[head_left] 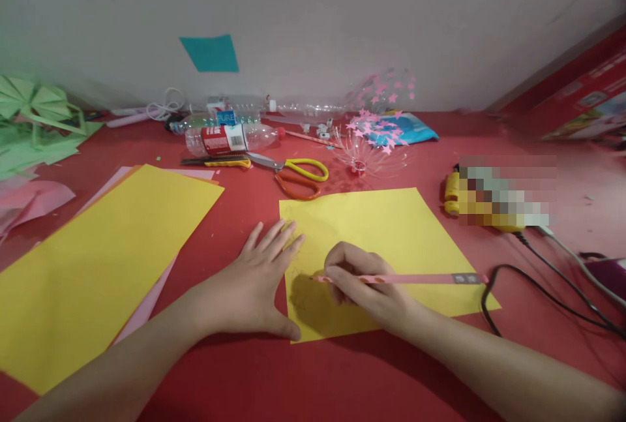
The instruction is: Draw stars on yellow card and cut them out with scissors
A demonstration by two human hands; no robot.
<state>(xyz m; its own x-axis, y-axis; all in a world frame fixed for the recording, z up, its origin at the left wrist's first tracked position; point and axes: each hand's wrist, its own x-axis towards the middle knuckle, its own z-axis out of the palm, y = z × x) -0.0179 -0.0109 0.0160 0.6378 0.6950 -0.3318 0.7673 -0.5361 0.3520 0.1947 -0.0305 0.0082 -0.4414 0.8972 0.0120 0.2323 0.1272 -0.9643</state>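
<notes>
Yellow paper sheet (pixel 391 233) lay under both hands. Left hand (pixel 257 285) pressed flat, fingers spread, on its near-left edge. Right hand (pixel 364 282) pinched a pink pencil (pixel 415 278), tip touching paper between the hands.

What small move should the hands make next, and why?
Probably draw the pencil tip along the yellow sheet: the right hand holds it tip-down on the paper, and the left hand lies flat on the sheet's edge, steadying it.
</notes>
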